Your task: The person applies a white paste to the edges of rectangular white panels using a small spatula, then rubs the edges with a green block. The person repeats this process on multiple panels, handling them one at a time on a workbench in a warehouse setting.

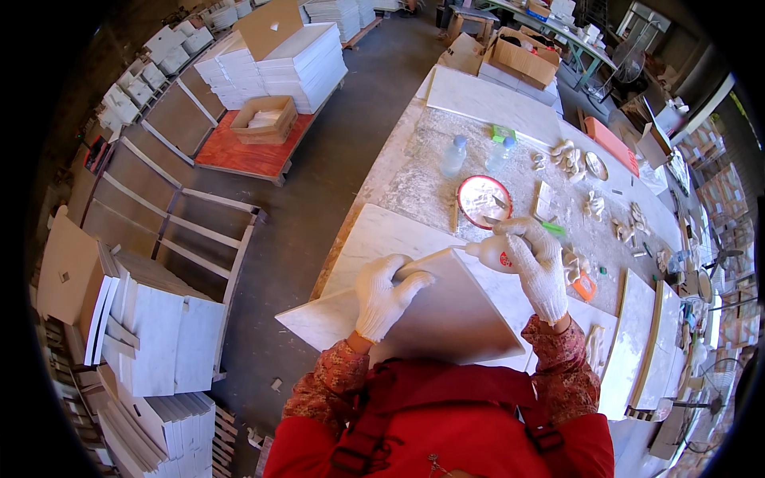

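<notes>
My left hand [387,296], in a white knitted glove, is closed on the upper left edge of a stone slab [453,312]. The slab stands tilted up in front of my red apron, its broad brownish-grey face toward me. In my gloved right hand [537,267] is a small white squeeze bottle [491,254] with red print. It lies nearly level, and its thin nozzle points left at the slab's top corner; whether it touches cannot be made out. Beneath, a white marble slab [374,240] lies on the worktable [398,185].
A red-rimmed round dish [478,188] holding a scraper blade lies beyond my hands. Behind it stand two clear bottles [453,157] with blue caps. Crumpled gloves [569,159] are scattered to the right. Stacked slabs [167,334] and a red-topped pallet [239,158] stand on the left.
</notes>
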The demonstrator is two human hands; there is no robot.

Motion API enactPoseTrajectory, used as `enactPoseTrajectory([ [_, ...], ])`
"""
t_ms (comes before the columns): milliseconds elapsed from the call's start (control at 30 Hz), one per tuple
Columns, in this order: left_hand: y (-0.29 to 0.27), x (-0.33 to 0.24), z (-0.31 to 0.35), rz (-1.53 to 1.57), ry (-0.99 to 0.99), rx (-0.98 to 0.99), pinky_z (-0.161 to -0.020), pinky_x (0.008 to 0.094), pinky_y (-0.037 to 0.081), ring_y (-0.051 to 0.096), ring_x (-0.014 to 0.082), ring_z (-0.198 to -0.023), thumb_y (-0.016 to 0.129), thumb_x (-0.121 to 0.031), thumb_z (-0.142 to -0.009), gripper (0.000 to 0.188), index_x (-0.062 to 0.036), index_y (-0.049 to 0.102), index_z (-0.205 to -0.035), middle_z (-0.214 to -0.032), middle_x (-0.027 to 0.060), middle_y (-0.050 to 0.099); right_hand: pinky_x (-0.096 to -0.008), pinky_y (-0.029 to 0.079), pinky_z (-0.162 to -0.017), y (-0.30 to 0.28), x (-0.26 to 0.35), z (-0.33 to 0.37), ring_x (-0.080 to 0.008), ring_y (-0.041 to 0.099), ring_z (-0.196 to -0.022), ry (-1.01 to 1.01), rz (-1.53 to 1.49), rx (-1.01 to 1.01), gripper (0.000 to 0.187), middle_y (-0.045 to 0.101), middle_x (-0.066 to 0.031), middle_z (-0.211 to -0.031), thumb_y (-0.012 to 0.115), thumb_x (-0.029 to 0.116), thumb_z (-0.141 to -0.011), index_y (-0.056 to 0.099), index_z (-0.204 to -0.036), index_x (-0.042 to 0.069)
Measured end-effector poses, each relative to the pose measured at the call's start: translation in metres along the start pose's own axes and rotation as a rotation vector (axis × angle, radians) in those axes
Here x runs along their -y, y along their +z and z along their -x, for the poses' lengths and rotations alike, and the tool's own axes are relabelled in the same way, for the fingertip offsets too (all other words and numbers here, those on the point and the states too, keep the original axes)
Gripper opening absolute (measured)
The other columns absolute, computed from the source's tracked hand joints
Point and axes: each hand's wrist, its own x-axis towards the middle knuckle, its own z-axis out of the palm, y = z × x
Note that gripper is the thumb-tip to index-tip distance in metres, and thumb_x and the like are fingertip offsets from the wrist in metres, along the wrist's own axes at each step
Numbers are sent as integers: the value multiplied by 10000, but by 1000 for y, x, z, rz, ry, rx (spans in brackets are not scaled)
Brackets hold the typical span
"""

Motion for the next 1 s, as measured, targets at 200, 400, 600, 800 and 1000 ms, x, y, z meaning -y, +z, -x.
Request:
enactPoseTrajectory([
  [200, -3, -3, 0, 18, -42, 20, -637, 370, 483, 637, 298, -672, 846, -302, -745, 342, -2, 703, -828, -748, 164, 670, -312, 526, -807, 1, -3, 3, -158, 655, -887, 25, -2, -21, 167, 711, -109, -985, 616, 110, -976, 709, -1043, -12],
  [400, -1, 2, 0, -7, -3, -2, -645, 381, 483, 633, 311, -681, 844, -310, -742, 346, -7, 693, -815, -749, 161, 668, -308, 530, -795, 0, -4, 1, -150, 656, -871, -12, 40, -7, 163, 717, -102, -969, 625, 106, -973, 713, -1048, -9],
  [600, -1, 1, -2, -46, 33, -11, -647, 388, 478, 628, 320, -680, 845, -322, -737, 348, -18, 690, -807, -739, 156, 661, -298, 530, -781, 0, -5, 1, -139, 652, -859, 18, 37, -11, 166, 716, -96, -960, 625, 107, -978, 714, -1052, -12],
  [800, -2, 1, -1, -65, 40, -14, -640, 387, 472, 624, 314, -673, 848, -324, -737, 350, -20, 686, -801, -728, 154, 653, -300, 531, -781, 0, -6, 1, -139, 651, -861, 12, 42, 2, 171, 714, -97, -964, 627, 114, -980, 714, -1061, -9],
  [1000, -2, 3, -1, -51, 54, -13, -633, 384, 470, 617, 313, -656, 853, -317, -737, 354, -12, 684, -796, -715, 158, 646, -302, 531, -785, 0, -2, 1, -141, 658, -867, -1, 74, 0, 173, 719, -98, -969, 631, 117, -977, 718, -1059, -7],
])
